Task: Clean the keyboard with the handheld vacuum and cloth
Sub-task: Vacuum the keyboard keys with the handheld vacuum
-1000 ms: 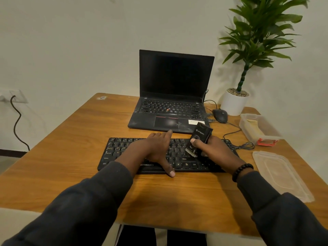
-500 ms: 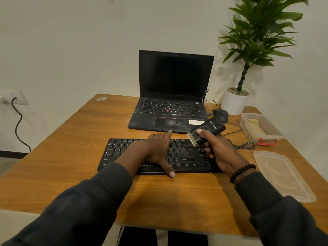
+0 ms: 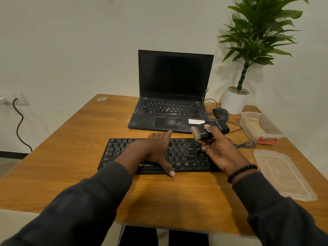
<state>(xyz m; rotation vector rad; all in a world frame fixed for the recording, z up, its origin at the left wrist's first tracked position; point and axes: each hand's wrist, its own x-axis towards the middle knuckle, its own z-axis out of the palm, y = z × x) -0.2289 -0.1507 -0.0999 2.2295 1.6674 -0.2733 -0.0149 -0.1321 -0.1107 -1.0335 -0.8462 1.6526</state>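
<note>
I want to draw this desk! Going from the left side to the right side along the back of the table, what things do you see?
Laptop → mouse → white plant pot → clear plastic box.

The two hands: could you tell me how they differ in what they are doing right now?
The left hand lies flat on the keyboard; the right hand is raised above its right end. The left holds nothing; the right grips the handheld vacuum, brush pointing left. Both wear dark sleeves.
</note>
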